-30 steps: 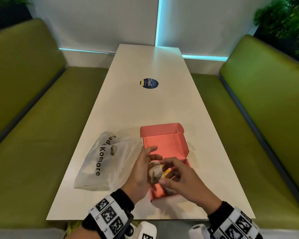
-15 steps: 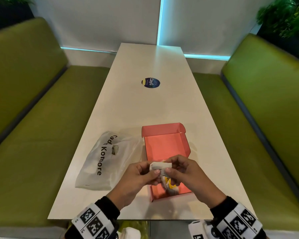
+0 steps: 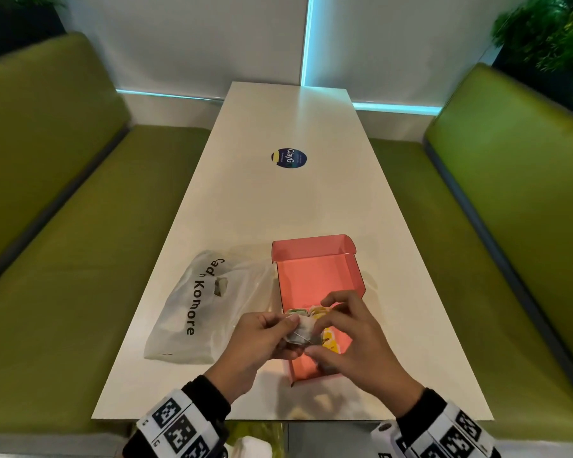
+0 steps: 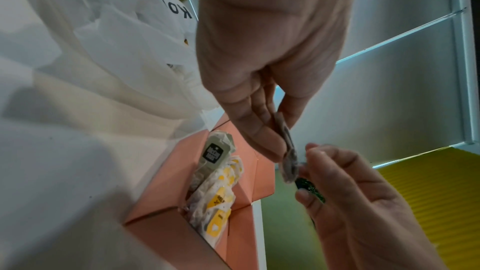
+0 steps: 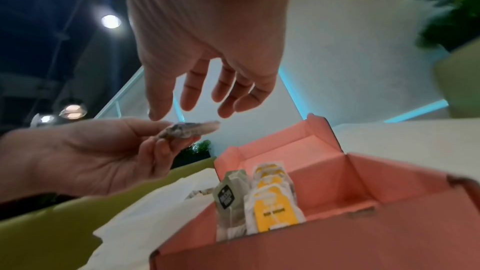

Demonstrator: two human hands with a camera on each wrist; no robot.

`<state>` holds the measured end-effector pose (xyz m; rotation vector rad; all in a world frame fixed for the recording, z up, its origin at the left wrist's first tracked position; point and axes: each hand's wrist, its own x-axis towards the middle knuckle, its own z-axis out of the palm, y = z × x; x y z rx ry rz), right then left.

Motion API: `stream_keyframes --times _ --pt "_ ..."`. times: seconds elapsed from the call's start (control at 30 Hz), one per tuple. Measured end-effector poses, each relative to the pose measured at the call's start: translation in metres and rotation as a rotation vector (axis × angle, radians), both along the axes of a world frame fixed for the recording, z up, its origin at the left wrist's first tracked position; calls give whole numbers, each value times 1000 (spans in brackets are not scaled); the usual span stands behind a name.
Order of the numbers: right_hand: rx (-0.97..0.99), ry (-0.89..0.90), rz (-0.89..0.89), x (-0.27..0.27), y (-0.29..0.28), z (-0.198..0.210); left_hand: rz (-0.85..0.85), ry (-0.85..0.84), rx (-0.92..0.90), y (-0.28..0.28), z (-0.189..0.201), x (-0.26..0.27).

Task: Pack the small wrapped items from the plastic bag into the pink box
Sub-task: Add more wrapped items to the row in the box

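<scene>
A small grey wrapped item hangs over the near left corner of the open pink box. My left hand pinches it between thumb and fingers. Just above it, my right hand has its fingers loosely spread, and the thumb tip touches the item. Several yellow-labelled wrapped items and one grey-green item with a black label stand in the box's near left part. The white plastic bag lies left of the box, and one small item shows through it.
The long white table runs away from me and carries a round dark sticker at its middle. Green benches flank both sides. The far half of the box floor is bare pink.
The left hand brought the item from the bag side to over the box, and both hands turned it. The right fingers now spread looser above it.
</scene>
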<state>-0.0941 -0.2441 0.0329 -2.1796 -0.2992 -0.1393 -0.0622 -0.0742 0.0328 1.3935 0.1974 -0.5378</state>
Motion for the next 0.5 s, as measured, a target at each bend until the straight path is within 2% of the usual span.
stream_keyframes --times 0.23,0.3,0.4,0.5 --pt "-27 59 -44 4 5 -8 2 21 29 0 3 -2" --pt "41 119 -92 6 3 -6 -38 -95 91 5 3 0" --pt "221 316 -87 7 1 0 -264 -381 179 16 5 6" --pt "379 478 -37 6 1 8 -444 -539 182 17 6 7"
